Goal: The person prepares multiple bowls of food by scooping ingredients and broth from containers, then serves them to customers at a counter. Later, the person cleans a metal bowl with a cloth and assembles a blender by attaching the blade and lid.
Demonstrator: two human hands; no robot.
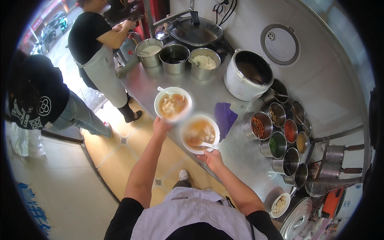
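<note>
My left hand (162, 127) grips the near rim of a white bowl (173, 105) of brothy food with pale soft pieces; a white spoon (164, 91) rests in it. With my right hand (212, 159) I hold the near edge of a second white bowl (200, 134), filled with similar soup and white chunks, its spoon handle (210, 146) pointing towards me. Both bowls are close together at the edge of the steel counter (240, 159). Whether their bases touch the counter is hidden. A crumpled purple cloth (225, 117) lies just right of the second bowl.
Steel pots (205, 64) and a lidded pan (196, 30) stand at the back. An open rice cooker (249, 75) and several steel condiment cups (277, 145) are at right. Another bowl (280, 205) stands lower right. Two people (99, 60) (45, 93) stand at left.
</note>
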